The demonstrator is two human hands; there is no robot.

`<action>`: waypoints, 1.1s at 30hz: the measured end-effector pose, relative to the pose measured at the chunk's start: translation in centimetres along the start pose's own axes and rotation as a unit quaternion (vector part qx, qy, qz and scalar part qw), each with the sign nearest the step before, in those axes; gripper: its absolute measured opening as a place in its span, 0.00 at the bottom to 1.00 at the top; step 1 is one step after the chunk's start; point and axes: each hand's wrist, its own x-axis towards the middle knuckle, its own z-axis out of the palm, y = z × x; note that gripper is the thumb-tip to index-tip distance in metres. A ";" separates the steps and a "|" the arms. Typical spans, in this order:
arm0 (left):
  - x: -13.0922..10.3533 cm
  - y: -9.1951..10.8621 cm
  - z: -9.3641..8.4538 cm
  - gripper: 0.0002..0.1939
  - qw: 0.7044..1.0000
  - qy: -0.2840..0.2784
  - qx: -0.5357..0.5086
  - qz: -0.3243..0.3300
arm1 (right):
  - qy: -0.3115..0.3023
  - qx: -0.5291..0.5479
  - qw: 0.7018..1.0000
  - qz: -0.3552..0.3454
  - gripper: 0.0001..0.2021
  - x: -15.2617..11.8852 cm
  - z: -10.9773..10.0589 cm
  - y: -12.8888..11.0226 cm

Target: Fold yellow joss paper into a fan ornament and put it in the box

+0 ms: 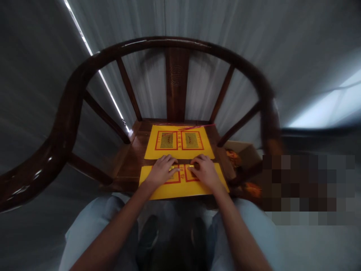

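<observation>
Two yellow sheets with red frames lie on the wooden seat of a chair. The far sheet [179, 154] has two dark gold panels. On the near sheet [184, 190], my left hand [163, 170] rests at the left panel, thumb and fingers bent around a small gold piece. My right hand [205, 171] is at the right panel in the same way, with a bit of gold showing by its fingertips. The hands are apart, with red characters visible between them. What lies beneath the fingers is partly hidden.
The chair's curved dark rail [166, 42] surrounds the seat [135, 150]. Thin pink-red sticks [197, 127] lie along the far sheet's back edge. A cardboard box [248, 150] with orange items stands at the right below the seat. My knees are at the front.
</observation>
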 end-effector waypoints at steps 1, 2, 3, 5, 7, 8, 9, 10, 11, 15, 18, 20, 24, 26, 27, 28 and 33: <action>0.0 0.1 0.0 0.11 1.000 -0.001 -0.008 0.001 | -0.002 0.006 1.000 0.003 0.04 0.0 0.0 0.1; 0.1 0.1 0.0 0.10 1.000 -0.003 -0.015 0.003 | -0.005 0.010 1.000 0.006 0.03 0.0 -0.1 0.1; 0.1 0.1 0.0 0.10 1.000 -0.003 -0.021 0.005 | -0.007 0.014 1.000 0.008 0.03 0.1 -0.1 0.2; 0.0 0.0 0.1 0.09 1.000 -0.004 -0.030 0.003 | -0.010 0.021 1.000 0.010 0.03 0.0 -0.1 0.3; 0.0 -0.1 0.2 0.08 0.999 -0.005 -0.041 -0.005 | -0.010 0.027 1.000 0.010 0.03 0.0 -0.1 0.4; 0.0 -0.1 0.2 0.08 0.999 -0.004 -0.048 -0.013 | -0.010 0.030 0.999 0.011 0.03 0.0 -0.1 0.4; 0.0 -0.1 0.2 0.08 0.998 -0.002 -0.055 -0.020 | -0.009 0.032 0.999 0.012 0.03 0.0 0.0 0.5; 0.0 -0.1 0.2 0.08 0.998 0.000 -0.062 -0.029 | -0.008 0.035 0.999 0.013 0.03 0.1 0.1 0.5; 0.0 -0.1 0.2 0.08 0.997 0.002 -0.069 -0.037 | -0.007 0.038 0.999 0.015 0.03 0.1 0.1 0.5; 0.2 0.2 0.1 0.07 0.995 0.003 -0.077 -0.064 | -0.009 0.046 0.999 0.027 0.04 0.3 0.1 0.4; 0.4 0.6 0.1 0.06 0.993 0.009 -0.070 -0.093 | -0.018 0.047 0.998 0.029 0.04 0.5 0.0 0.3; 0.5 0.9 0.2 0.07 0.991 0.014 -0.067 -0.117 | -0.026 0.046 0.998 0.026 0.04 0.6 0.0 0.3; 0.8 1.6 0.4 0.07 0.987 0.015 -0.047 -0.150 | -0.031 0.043 0.998 0.018 0.04 0.6 0.0 0.3; 0.8 1.7 0.4 0.07 0.987 0.020 -0.031 -0.159 | -0.030 0.036 0.999 0.011 0.03 0.5 0.0 0.2; 0.9 1.8 0.4 0.08 0.986 0.023 -0.026 -0.162 | -0.029 0.031 0.999 0.009 0.03 0.5 0.0 0.1; 0.9 1.8 0.4 0.08 0.986 0.024 -0.023 -0.164 | -0.029 0.027 0.999 0.009 0.03 0.4 0.0 0.1; 1.2 2.0 0.2 0.05 0.987 0.026 -0.046 -0.149 | -0.023 0.022 0.999 0.010 0.04 0.4 0.2 -0.2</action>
